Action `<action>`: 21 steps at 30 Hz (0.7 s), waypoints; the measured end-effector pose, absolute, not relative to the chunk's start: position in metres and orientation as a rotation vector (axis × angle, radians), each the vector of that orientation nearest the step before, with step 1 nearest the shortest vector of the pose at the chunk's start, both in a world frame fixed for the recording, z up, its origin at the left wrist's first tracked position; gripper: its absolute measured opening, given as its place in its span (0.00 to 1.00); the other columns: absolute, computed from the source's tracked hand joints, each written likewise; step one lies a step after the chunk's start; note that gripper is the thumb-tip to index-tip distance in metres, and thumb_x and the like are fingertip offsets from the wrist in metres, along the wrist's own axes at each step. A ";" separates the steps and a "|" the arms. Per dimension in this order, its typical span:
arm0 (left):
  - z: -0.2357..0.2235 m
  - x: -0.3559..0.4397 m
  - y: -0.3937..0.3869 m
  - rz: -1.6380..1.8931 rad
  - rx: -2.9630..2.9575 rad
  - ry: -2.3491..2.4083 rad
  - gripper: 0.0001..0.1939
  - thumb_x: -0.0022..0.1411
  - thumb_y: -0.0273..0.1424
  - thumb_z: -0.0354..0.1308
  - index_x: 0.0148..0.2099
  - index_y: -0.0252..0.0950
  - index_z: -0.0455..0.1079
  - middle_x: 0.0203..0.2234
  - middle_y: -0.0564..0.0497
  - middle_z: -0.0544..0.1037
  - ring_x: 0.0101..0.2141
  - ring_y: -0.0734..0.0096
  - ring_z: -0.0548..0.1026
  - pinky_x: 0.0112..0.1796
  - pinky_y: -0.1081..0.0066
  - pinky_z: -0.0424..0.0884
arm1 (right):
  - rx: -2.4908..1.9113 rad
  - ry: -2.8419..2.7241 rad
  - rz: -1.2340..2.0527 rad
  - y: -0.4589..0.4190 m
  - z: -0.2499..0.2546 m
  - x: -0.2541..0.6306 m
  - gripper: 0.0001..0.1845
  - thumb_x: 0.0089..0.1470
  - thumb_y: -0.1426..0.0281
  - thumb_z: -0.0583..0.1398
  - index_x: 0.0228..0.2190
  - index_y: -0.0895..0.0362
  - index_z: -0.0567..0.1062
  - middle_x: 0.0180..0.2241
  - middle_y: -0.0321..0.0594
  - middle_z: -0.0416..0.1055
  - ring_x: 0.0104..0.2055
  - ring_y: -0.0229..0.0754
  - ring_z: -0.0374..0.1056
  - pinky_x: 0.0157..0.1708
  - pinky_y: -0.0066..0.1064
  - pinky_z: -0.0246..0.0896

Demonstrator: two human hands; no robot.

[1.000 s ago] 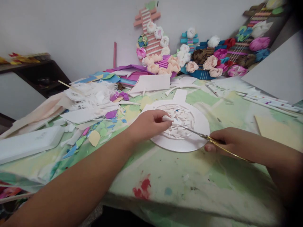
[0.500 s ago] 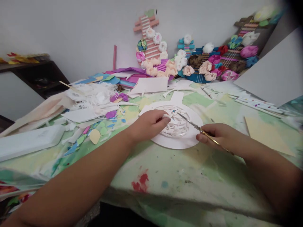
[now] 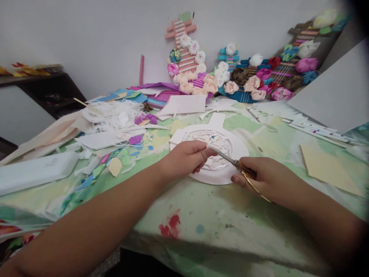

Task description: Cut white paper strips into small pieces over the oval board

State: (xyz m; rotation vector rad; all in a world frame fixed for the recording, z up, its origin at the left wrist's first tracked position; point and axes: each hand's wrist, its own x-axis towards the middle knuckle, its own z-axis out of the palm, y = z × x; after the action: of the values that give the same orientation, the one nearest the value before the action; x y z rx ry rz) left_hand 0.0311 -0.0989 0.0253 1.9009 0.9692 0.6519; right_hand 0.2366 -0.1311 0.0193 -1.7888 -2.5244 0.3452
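Observation:
My left hand (image 3: 187,158) pinches a small white piece (image 3: 211,147), seemingly rolled paper, with its fingers closed. My right hand (image 3: 266,177) is wrapped round the gold handles of a pair of scissors (image 3: 226,156), whose blades point left and meet the white piece. Beneath both hands lies a round white cutout (image 3: 240,148) with a short neck at the back. Inside a raised ring on it are many short white pieces (image 3: 217,136). My left fingers hide part of the ring.
White string (image 3: 112,115) and paper scraps (image 3: 115,167) are heaped at left, near a white foam block (image 3: 37,171). Paper-flower decorations (image 3: 198,82) lean on the back wall. Thin white sticks (image 3: 317,130) and a cream sheet (image 3: 328,169) lie at right.
My left hand has shifted slightly right and down with the white piece. The scissors have come down from over the ring, and their blades now reach that piece.

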 end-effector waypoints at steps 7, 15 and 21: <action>0.022 0.038 -0.106 0.725 1.633 0.906 0.16 0.54 0.38 0.46 0.20 0.32 0.58 0.11 0.58 0.60 0.16 0.84 0.59 0.19 0.80 0.57 | -1.720 -2.502 0.359 -0.135 0.016 0.231 0.20 0.47 0.53 0.47 0.18 0.55 0.57 0.18 0.33 0.58 0.20 0.35 0.53 0.18 0.26 0.44; 0.023 0.040 -0.109 0.756 1.364 0.860 0.11 0.54 0.35 0.49 0.27 0.32 0.64 0.17 0.56 0.67 0.16 0.82 0.65 0.20 0.78 0.62 | -1.704 -2.476 0.427 -0.135 0.013 0.231 0.20 0.48 0.53 0.46 0.18 0.56 0.57 0.18 0.33 0.57 0.20 0.34 0.53 0.19 0.26 0.46; 0.021 0.043 -0.111 0.770 1.274 0.837 0.13 0.53 0.38 0.49 0.31 0.32 0.65 0.18 0.54 0.69 0.17 0.81 0.67 0.21 0.78 0.64 | -1.710 -2.478 0.471 -0.134 0.013 0.230 0.21 0.49 0.52 0.44 0.19 0.56 0.58 0.18 0.34 0.59 0.21 0.35 0.55 0.19 0.26 0.46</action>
State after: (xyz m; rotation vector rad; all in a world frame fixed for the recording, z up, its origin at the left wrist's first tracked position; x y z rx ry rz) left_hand 0.0431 -0.1110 0.0215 1.2736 0.8373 0.7702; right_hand 0.2302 -0.1336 0.0129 -1.7096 -2.4782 0.4706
